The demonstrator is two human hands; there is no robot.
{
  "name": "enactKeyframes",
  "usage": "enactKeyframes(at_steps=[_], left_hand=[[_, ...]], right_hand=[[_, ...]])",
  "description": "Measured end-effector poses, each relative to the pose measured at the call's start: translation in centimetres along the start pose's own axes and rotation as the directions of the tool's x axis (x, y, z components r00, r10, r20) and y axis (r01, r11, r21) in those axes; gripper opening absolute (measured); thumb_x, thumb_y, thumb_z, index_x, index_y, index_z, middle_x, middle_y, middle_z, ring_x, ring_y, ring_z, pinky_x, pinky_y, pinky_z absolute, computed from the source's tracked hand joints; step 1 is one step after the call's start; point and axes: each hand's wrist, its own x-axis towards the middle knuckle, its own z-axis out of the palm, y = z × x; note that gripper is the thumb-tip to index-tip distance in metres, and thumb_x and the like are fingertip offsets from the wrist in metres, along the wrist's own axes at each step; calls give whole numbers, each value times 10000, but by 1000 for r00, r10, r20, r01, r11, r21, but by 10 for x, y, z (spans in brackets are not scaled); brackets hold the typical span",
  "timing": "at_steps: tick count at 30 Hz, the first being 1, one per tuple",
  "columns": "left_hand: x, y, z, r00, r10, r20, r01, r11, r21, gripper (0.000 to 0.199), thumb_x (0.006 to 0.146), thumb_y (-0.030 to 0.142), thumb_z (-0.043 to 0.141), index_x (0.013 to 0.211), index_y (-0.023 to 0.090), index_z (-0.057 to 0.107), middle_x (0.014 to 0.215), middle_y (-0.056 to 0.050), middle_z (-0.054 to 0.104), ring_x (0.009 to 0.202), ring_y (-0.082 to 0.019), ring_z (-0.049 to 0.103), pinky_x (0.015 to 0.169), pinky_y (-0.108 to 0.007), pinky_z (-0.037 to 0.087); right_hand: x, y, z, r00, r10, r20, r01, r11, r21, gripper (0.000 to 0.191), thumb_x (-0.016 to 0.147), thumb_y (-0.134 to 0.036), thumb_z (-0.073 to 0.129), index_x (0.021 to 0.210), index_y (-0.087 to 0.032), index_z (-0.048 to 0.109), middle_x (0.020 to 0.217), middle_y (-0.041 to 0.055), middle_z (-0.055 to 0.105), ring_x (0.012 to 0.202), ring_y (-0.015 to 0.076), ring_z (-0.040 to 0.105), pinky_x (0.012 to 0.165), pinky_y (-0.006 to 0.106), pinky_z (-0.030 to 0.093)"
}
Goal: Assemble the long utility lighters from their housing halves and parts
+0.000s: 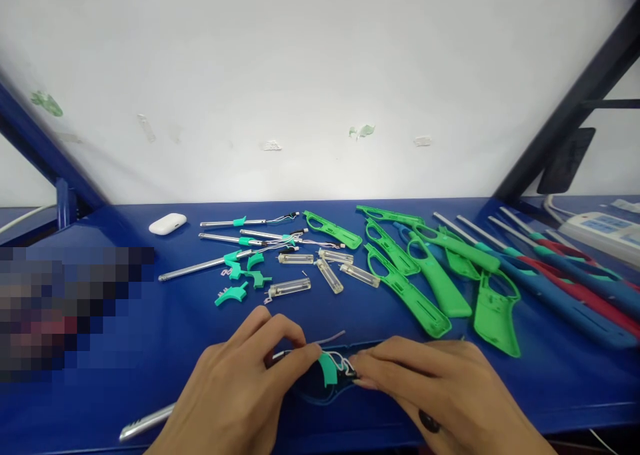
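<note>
Near the table's front edge, a dark blue lighter shell half [320,399] lies between my hands, partly covered by them. My left hand [250,375] has thumb and index finger pinched at a teal trigger [329,368] over the shell. My right hand [425,382] presses its fingertips together on a small black part with white wires [345,365], just right of the trigger. A metal tube [147,422] sticks out to the left from under my left hand.
Behind my hands lie metal tubes with wires [193,268], teal triggers [233,295], clear fuel tanks [290,287] and green shells [410,302]. Blue and red lighters [565,298] lie at right, a white case [168,224] at back left.
</note>
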Motion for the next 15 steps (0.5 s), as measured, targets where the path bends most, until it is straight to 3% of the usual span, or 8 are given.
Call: enactKeyframes(at_steps=[10,15], left_hand=[[-10,-4,0,990,-31,136,31,1000,4,539,991,1,474,1358,348,662,1142,-24,748,900,-218,714,747,-369,696],[-7,0,-5,993,-33,109,36,999,-23,479,1009,34,467,1313,331,689,1107,-23,762,867,-213,715,719,-348,690]], right_hand=[[1,0,1,1000,6,28,-4,999,-46,453,1070,-67,476,1264,-329,790,1027,-33,847,613,96,742,624,188,582],[0,1,1,1000,12,-10,-12,1000,-9,452,1118,-88,407,1225,-327,776,1023,-53,844,610,100,750,623,203,591]])
